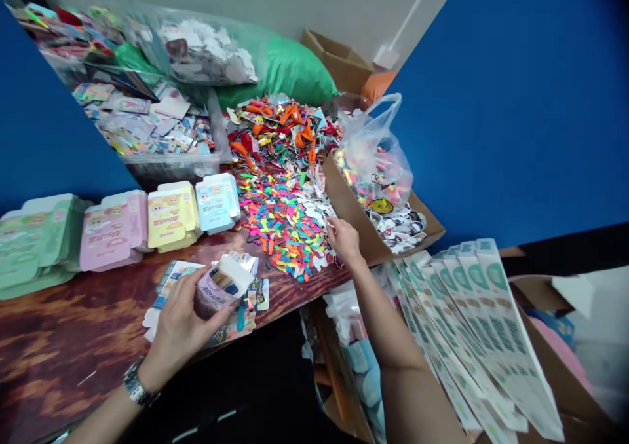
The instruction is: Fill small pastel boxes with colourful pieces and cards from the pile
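Observation:
My left hand (183,326), with a watch on its wrist, is wrapped round a small purple open box (219,287) that rests near the front edge of the wooden table (73,339). Cards and stickers (250,296) lie under and beside the box. My right hand (343,238) reaches out to the heap of small colourful pieces (282,218), its fingers curled at the heap's right edge. What the fingers pinch, if anything, is too small to see.
Stacks of flat boxes in green (37,241), pink (111,231), yellow (171,215) and blue (217,202) line the table's left. A cardboard tray (354,215) with a plastic bag (376,159) stands right of the heap. A fan of printed sheets (472,319) lies lower right.

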{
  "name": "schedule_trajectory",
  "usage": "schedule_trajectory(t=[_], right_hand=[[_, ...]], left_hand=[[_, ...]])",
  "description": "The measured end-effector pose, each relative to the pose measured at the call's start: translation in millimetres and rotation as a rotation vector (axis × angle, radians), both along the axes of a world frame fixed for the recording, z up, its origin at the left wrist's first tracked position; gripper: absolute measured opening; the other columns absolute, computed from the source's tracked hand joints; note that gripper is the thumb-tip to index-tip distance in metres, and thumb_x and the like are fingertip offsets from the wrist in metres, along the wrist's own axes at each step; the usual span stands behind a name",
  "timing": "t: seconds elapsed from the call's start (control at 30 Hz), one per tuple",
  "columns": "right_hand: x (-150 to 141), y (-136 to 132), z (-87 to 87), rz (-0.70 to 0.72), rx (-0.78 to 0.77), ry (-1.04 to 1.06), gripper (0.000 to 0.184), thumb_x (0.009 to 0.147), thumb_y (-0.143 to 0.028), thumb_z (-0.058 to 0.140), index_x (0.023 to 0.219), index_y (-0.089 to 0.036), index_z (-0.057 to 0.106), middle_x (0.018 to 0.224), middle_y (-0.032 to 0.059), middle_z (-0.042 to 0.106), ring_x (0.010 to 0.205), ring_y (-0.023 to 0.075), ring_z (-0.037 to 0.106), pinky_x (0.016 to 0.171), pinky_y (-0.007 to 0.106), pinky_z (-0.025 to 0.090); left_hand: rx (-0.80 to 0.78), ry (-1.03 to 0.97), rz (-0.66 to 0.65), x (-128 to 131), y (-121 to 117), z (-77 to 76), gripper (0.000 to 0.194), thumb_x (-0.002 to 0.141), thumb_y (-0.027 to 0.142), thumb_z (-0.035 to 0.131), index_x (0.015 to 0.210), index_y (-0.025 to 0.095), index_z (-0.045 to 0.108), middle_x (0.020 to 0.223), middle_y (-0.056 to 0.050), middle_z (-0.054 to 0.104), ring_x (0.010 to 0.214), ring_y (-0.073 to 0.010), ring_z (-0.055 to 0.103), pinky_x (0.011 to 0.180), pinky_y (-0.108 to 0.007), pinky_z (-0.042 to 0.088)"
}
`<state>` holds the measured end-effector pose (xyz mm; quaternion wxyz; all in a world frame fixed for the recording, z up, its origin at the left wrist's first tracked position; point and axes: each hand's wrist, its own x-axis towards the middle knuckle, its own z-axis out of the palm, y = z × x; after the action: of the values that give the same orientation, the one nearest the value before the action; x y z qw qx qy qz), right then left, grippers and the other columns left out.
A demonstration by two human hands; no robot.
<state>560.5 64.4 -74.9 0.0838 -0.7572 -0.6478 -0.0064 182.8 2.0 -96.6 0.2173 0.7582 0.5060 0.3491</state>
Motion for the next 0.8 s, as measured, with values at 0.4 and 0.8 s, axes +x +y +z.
schedule_trajectory(t=[0.4, 0.8], right_hand=[[1.7, 54.0, -15.7, 0.06, -0.009, 0.027, 0.024, 0.096, -0.031, 0.047, 0.102, -0.028, 0.071, 0.112, 0.0062, 0.067, 0.101, 0.0216, 0.056, 0.079, 0.028, 0.045], [11.9, 44.7, 9.4, 0.025, 0.138, 0.377, 0.036, 0.095, -0.042, 0.04, 0.101, -0.017, 0.065, 0.072, 0.0008, 0.064, 0.065, 0.0148, 0.057, 0.062, 0.023, 0.04]], left_hand=[[-0.046, 0.034, -0.009, 0.1, -10.3, -12.7, 0.068, 0.079, 0.051, 0.068, 0.136, 0.024, 0.041, 0.124, -0.011, 0.057, 0.112, -0.0309, 0.059, 0.094, -0.044, 0.05], [-0.059, 0.025, -0.037, 7.5, -7.2, -17.6, 0.068, 0.079, 0.048, 0.069, 0.136, 0.023, 0.041, 0.125, -0.011, 0.057, 0.113, -0.0293, 0.059, 0.095, -0.042, 0.049]])
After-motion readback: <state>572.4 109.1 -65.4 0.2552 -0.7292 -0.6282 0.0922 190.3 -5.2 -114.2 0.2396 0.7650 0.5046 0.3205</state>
